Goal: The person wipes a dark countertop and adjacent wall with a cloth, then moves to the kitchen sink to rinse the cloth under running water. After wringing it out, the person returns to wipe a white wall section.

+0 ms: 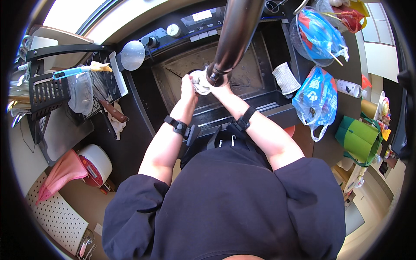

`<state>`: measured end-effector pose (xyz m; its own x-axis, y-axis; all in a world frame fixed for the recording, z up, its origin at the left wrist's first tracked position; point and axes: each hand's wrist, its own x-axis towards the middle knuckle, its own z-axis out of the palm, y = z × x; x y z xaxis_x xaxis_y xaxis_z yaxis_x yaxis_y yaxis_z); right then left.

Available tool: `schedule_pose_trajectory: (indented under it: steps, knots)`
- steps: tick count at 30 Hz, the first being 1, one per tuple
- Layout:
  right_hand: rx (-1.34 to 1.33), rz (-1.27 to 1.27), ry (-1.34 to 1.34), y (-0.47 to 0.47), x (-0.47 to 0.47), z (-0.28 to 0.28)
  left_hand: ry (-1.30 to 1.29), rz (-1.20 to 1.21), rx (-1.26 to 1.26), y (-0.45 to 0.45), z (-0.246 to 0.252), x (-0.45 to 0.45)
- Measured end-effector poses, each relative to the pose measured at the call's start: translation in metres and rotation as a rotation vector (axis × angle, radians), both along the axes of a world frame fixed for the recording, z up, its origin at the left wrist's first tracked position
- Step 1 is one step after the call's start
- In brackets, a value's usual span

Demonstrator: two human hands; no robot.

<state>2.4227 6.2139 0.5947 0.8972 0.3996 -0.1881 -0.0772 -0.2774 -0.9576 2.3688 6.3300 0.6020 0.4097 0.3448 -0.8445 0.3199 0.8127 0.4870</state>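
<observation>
Over the dark sink (pixel 159 97), my left hand (pixel 188 89) grips the left side of a bunched, wet-looking white cloth (pixel 202 85). My right hand (pixel 221 91) holds the cloth's right side, its fingers mostly hidden behind the faucet. A thick dark metal faucet (pixel 239 29) comes down from the top of the view, and its head (pixel 218 75) hangs right above the cloth. Whether water runs is hidden. Below the hands, the sink floor (pixel 240 78) is brownish and wet.
Left stands a black dish rack (pixel 48 87) with plastic containers (pixel 79 94) and a wooden-handled knife (pixel 113 111). A grey-white cloth (pixel 286 78) drapes over the sink's right edge. Blue plastic bags (pixel 317 100), a bottle (pixel 349 88) and a green bag (pixel 357 138) lie right. A rice cooker (pixel 97 162) sits lower left.
</observation>
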Motion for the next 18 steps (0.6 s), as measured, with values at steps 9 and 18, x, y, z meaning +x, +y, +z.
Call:
schedule_pose_trajectory:
  steps: [9,18]
  knots:
    - [-0.414,-0.105,-0.132,-0.021,0.015,0.089,-0.318,0.059,-0.236,-0.077,0.019,0.028]
    - [-0.547,-0.015,0.198,-0.031,0.009,0.066,-0.188,-0.206,-0.142,-0.065,0.041,0.031]
